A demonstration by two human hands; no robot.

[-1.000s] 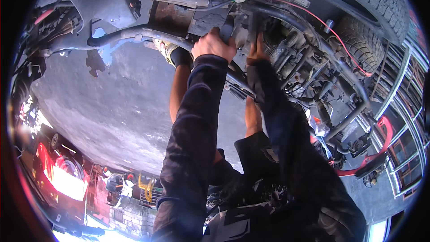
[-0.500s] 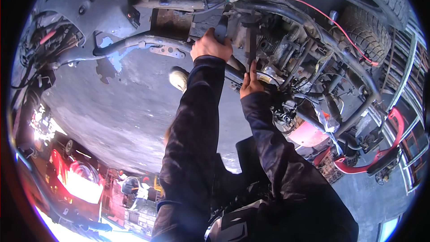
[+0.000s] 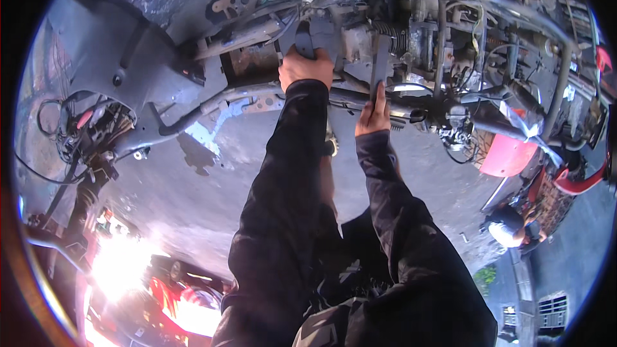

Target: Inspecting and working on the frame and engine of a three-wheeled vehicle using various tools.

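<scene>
My left hand (image 3: 305,71) is closed around a dark grey piece (image 3: 303,38) at the middle of a stripped vehicle frame (image 3: 228,93); what that piece is, I cannot make out. To its right, my right hand (image 3: 373,115) holds a long, flat grey bar (image 3: 381,58) with fingers along it, its upper end among the engine parts (image 3: 418,38). Both forearms in dark sleeves reach up from the lower edge. A bare leg (image 3: 326,177) is partly hidden behind my left arm.
Grey body panel (image 3: 122,58) and loose wires (image 3: 67,128) lie left. A red plastic piece (image 3: 504,154) hangs at right, above a person (image 3: 508,225). The concrete ground (image 3: 173,199) shows below the frame. A red vehicle (image 3: 167,302) stands in glare at lower left.
My right hand has moved back from higher among the parts to lower on the flat bar. My left hand keeps its grip. The view has shifted, bringing the person at right into sight.
</scene>
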